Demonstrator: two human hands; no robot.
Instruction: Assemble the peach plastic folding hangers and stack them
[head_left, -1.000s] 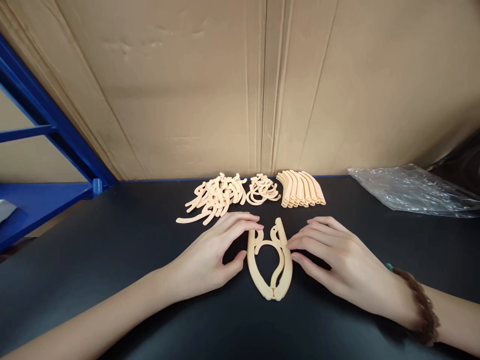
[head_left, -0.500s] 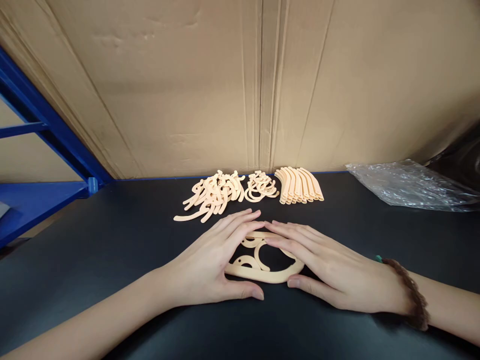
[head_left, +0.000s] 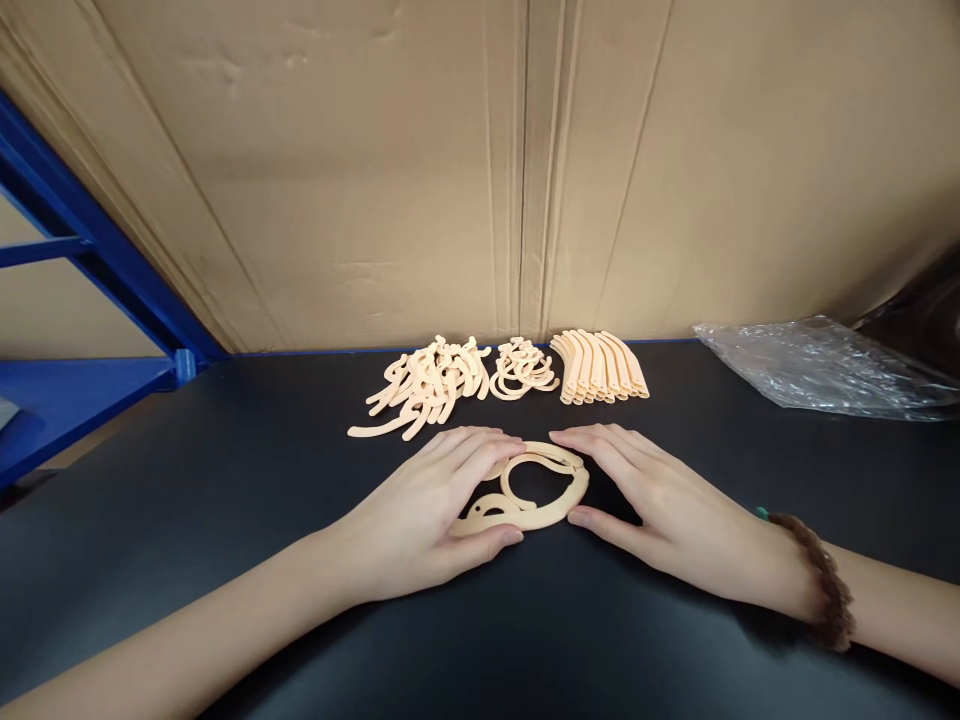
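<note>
A beige folding hanger, folded into a rounded loop with its hook curled inside, lies flat on the black tabletop. My left hand is around its left end, thumb along the near edge and fingertips on the far edge, hiding that end. At the right end, my right hand is open, its fingers and thumb apart and their tips close to the rim; whether they touch it I cannot tell. Beyond the hands lie a loose pile of curved arms, a small heap of hooks and neatly stacked curved pieces.
A crumpled clear plastic bag lies at the back right of the black table. Cardboard stands upright along the back edge. A blue metal frame rises on the left.
The hanger has shifted slightly away from me and to the left. My right fingers have drawn back off its top, uncovering the right end. My left thumb now rests against the near edge.
</note>
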